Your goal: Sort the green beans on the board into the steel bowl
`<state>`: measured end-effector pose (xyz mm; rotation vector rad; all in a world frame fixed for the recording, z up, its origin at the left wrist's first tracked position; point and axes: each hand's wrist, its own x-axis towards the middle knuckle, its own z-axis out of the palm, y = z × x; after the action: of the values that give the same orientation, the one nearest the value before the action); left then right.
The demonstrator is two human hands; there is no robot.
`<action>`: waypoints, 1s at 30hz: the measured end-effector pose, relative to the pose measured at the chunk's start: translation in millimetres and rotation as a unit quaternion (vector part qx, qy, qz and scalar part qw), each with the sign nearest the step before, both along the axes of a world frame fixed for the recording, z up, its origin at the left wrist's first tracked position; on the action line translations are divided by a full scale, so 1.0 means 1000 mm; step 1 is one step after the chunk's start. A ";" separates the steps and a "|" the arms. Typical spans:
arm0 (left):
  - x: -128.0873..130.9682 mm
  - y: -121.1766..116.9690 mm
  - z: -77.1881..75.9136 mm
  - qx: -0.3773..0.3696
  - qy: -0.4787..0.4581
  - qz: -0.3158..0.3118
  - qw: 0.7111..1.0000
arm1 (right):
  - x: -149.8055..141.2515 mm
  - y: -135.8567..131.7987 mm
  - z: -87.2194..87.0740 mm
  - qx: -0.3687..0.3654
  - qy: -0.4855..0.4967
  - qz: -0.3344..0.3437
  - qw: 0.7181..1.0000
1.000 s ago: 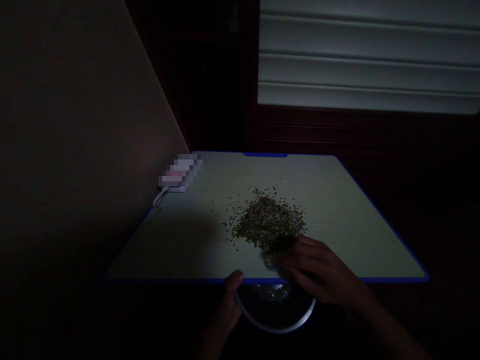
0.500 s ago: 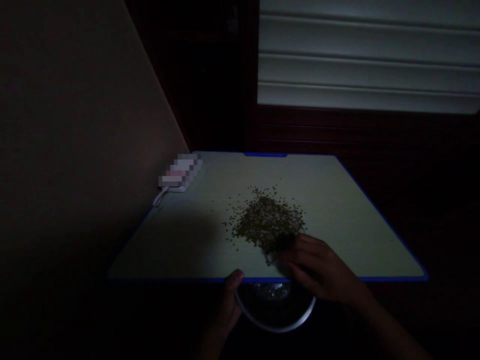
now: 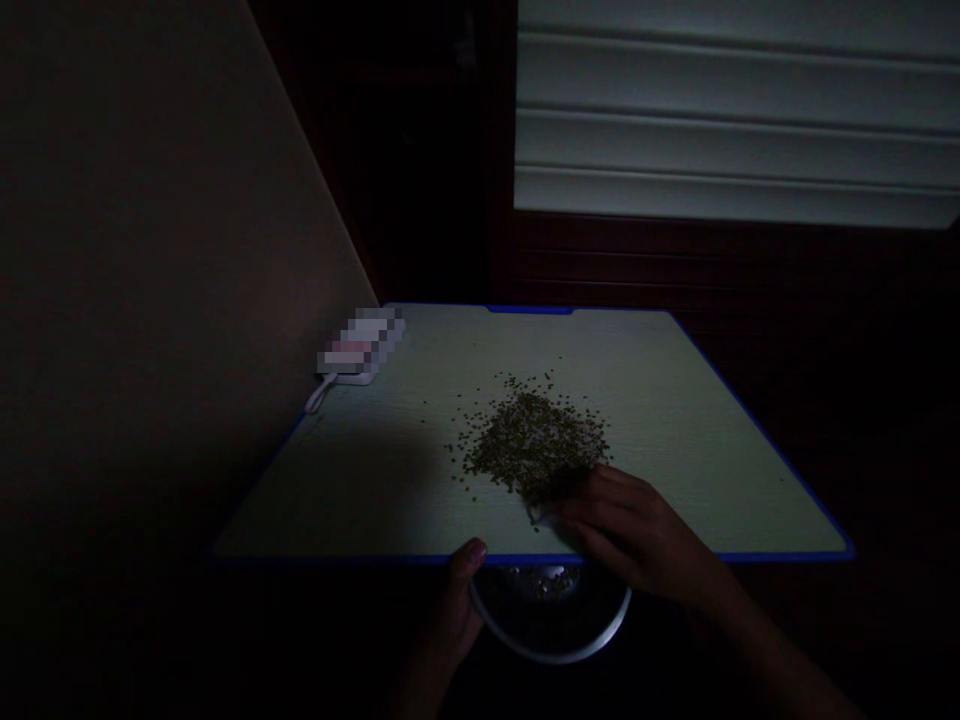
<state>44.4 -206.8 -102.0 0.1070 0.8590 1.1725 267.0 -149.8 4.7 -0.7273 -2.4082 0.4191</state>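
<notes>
Beans (image 3: 534, 445) are heaped near the middle of the counter (image 3: 360, 480), a little toward its near edge, with strays scattered around the pile. Below that near edge a bowl (image 3: 551, 625) is held by the left hand (image 3: 459, 600), its thumb hooked over the rim; the other fingers are hidden in the dark, so their state cannot be told. A few beans can be seen inside the bowl. The right hand (image 3: 637, 540) is laid on the counter at the pile's near side, fingers loosely curled together and touching the beans, nothing clearly pinched. Beans could be lost over the edge beside the bowl if its mouth is not kept under them, and the poor light makes strays easy to miss. At the far left corner lies a small white device (image 3: 360, 350) with a cord.
</notes>
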 end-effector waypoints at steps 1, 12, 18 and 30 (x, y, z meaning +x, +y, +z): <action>0.000 0.000 0.001 0.002 -0.001 -0.001 1.000 | 0.000 0.000 0.000 0.002 0.000 0.004 1.000; 0.000 0.002 -0.001 0.009 0.006 0.008 1.000 | 0.000 0.000 0.000 -0.012 0.007 0.032 0.999; 0.000 0.002 -0.002 -0.016 -0.012 0.001 1.000 | 0.001 0.000 0.000 -0.011 -0.004 0.036 0.999; 0.000 0.001 -0.001 -0.004 0.001 0.009 1.000 | 0.001 0.000 0.002 -0.022 -0.002 0.071 0.997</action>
<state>44.5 -205.8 -102.5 0.0935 0.8677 1.1848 268.4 -149.4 6.7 -0.5787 -2.4689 0.5308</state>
